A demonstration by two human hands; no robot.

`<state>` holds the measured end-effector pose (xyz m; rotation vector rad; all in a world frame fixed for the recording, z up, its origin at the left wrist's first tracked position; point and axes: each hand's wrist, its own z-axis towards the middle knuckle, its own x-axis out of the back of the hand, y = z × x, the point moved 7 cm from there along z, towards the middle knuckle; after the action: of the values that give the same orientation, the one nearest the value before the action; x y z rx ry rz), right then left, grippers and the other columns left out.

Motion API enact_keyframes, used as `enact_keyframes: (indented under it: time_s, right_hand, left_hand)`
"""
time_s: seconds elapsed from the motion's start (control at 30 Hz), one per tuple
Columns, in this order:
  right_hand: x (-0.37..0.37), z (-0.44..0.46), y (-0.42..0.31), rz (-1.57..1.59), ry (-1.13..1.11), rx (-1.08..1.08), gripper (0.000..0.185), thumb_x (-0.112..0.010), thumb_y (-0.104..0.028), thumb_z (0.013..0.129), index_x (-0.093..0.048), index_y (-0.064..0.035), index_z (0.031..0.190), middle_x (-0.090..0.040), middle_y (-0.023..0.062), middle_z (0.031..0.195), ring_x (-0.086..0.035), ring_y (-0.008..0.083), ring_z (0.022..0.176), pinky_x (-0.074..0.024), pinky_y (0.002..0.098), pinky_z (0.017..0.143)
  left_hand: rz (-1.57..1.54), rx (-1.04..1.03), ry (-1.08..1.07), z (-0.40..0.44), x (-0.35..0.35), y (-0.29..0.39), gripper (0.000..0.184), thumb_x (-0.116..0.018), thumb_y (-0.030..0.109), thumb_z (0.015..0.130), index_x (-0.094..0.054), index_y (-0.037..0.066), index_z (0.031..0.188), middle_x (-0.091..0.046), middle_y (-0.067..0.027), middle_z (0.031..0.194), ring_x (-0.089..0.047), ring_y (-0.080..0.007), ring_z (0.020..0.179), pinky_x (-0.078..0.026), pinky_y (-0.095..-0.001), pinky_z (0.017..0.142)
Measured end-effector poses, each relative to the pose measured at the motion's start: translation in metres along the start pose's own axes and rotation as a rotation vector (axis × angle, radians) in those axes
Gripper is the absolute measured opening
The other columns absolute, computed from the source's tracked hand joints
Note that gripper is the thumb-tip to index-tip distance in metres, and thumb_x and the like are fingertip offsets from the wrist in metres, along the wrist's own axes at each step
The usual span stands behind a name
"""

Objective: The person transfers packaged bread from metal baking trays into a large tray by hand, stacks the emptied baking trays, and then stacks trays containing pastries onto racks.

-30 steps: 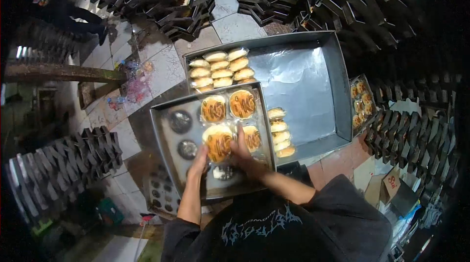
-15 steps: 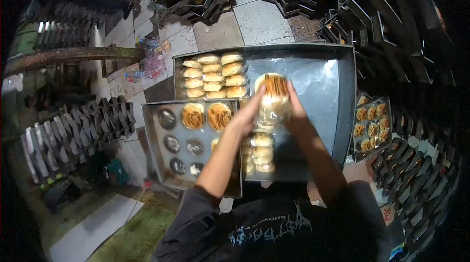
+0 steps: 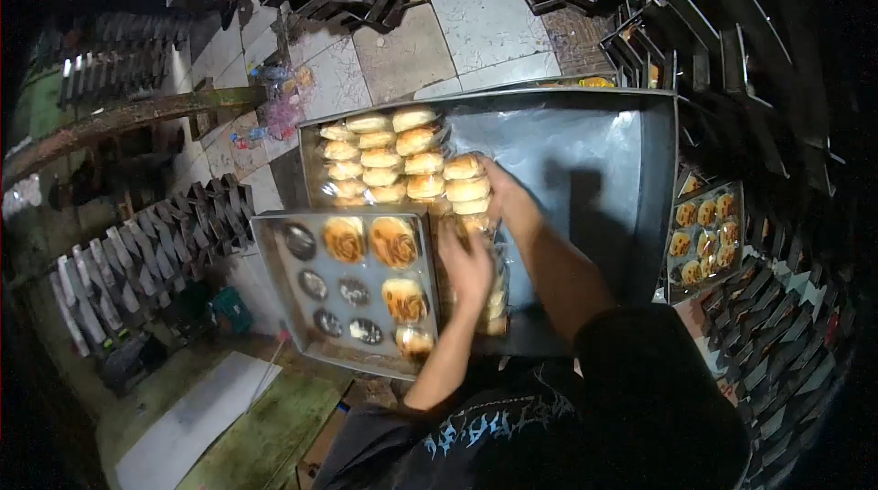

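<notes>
"What are the hands on?"

"A short row of buns (image 3: 467,188), inside the large metal tray (image 3: 585,142), just beside the packed buns (image 3: 378,158) at its left end."

"How does the right hand (image 3: 505,195) stand?"

"Narrow and curved, holding the row along its right side, fingertips at the far end."

"And the left hand (image 3: 465,263)?"

"Its fingers are at the near end of the row (they're blurred, and partly over the buns), so I cannot tell whether it grips or only presses. More buns (image 3: 497,310) lie nearer the person, partly hidden by that hand."

"What's left of there?"

"A smaller tray (image 3: 306,336), overlapping the large one's near left corner in this view. Four brown-swirled buns (image 3: 395,243) sit along its far and right sides; dark round marks dot the rest."

"And right?"

"Spotted buns (image 3: 707,239) in another tray (image 3: 741,229), beyond the large tray's right wall."
</notes>
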<state>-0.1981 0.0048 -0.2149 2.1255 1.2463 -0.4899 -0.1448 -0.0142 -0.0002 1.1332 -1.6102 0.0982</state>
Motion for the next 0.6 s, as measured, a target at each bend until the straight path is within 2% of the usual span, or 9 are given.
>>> enact_keyframes:
  time_s: [0.07,0.1,0.17,0.27,0.37,0.4,0.5,0.57,0.6]
  right_hand:
    - [-0.004,-0.019,0.0,-0.061,-0.014,-0.051,0.059,-0.042,-0.051,0.085,-0.05,-0.0003,0.115,-0.057,0.0108,0.112,-0.05,0.0292,0.107,-0.0317,0.0413,0.095]
    - [0.0,-0.048,-0.025,-0.355,0.296,0.229,0.057,-0.043,-0.05,0.085,-0.051,-0.0002,0.113,-0.057,0.0119,0.111,-0.05,0.0296,0.106,-0.0338,0.0407,0.093]
    - [-0.014,-0.09,-0.066,-0.65,0.601,0.519,0.056,-0.043,-0.049,0.085,-0.052,-0.0001,0.111,-0.057,0.013,0.11,-0.051,0.0299,0.105,-0.036,0.0401,0.091]
    - [-0.071,-0.113,-0.109,-1.254,0.542,1.371,0.047,-0.047,-0.042,0.085,-0.054,-0.0019,0.108,-0.054,0.0211,0.109,-0.05,0.0322,0.105,-0.0387,0.0371,0.088]
    - [-0.061,-0.05,-0.086,-1.476,0.216,0.837,0.044,-0.047,-0.039,0.087,-0.054,-0.0009,0.107,-0.055,0.0186,0.106,-0.052,0.0295,0.1,-0.0396,0.037,0.086]
    - [-0.058,-0.066,-0.092,-1.447,0.35,0.921,0.042,-0.046,-0.038,0.088,-0.054,-0.001,0.106,-0.056,0.0173,0.103,-0.053,0.0282,0.095,-0.0408,0.0367,0.083]
    - [-0.075,-0.157,-0.064,-1.241,0.625,1.33,0.036,-0.044,-0.032,0.09,-0.054,-0.0008,0.103,-0.059,0.0148,0.094,-0.055,0.0261,0.083,-0.0432,0.0355,0.078]
    - [-0.102,-0.223,0.021,-1.15,0.484,1.503,0.032,-0.045,-0.028,0.09,-0.053,0.0004,0.102,-0.058,0.0152,0.091,-0.055,0.0269,0.08,-0.0435,0.0344,0.075]
    - [-0.112,-0.231,0.075,-1.21,0.391,1.407,0.03,-0.045,-0.026,0.09,-0.053,0.001,0.102,-0.058,0.0154,0.089,-0.054,0.0273,0.078,-0.0437,0.0338,0.074]
  left_hand:
    - [0.474,-0.341,-0.148,-0.03,-0.026,-0.002,0.062,-0.035,0.043,0.089,-0.027,-0.002,0.131,-0.012,-0.0234,0.14,-0.012,-0.0365,0.13,-0.013,-0.0514,0.104]
    - [0.475,-0.341,-0.147,-0.039,-0.029,-0.012,0.062,-0.035,0.043,0.089,-0.027,-0.002,0.131,-0.012,-0.0234,0.14,-0.012,-0.0365,0.13,-0.013,-0.0514,0.104]
    - [0.488,-0.338,-0.213,-0.045,-0.039,-0.027,0.062,-0.044,0.033,0.087,-0.023,-0.002,0.133,-0.013,-0.0255,0.139,-0.008,-0.0402,0.13,-0.005,-0.0561,0.103]
    - [0.381,-0.375,-0.231,-0.058,-0.018,-0.022,0.066,-0.042,0.039,0.088,-0.017,0.002,0.136,-0.004,-0.0218,0.142,-0.005,-0.0379,0.131,-0.008,-0.0533,0.104]
    - [0.09,-0.366,-0.377,-0.096,0.03,-0.006,0.058,-0.053,0.021,0.083,-0.029,-0.001,0.13,-0.018,-0.0252,0.138,-0.02,-0.0391,0.127,-0.022,-0.0477,0.102]
    - [-0.061,-0.337,-0.407,-0.11,0.051,-0.011,0.053,-0.054,0.018,0.082,-0.034,-0.001,0.128,-0.023,-0.0248,0.136,-0.026,-0.0382,0.126,-0.024,-0.0455,0.102]
    - [-0.069,-0.307,-0.083,-0.127,0.145,-0.047,0.035,-0.055,0.011,0.079,-0.049,-0.003,0.112,-0.048,-0.0208,0.116,-0.045,-0.0358,0.109,-0.035,-0.04,0.093]
    - [-0.122,-0.05,0.149,-0.127,0.185,-0.125,0.029,-0.05,0.009,0.083,-0.051,-0.002,0.11,-0.053,-0.0178,0.106,-0.05,-0.029,0.1,-0.038,-0.0356,0.088]
    - [-0.221,0.162,0.147,-0.122,0.194,-0.17,0.027,-0.048,0.012,0.085,-0.052,-0.002,0.108,-0.055,-0.0159,0.102,-0.053,-0.0249,0.095,-0.04,-0.0335,0.083]
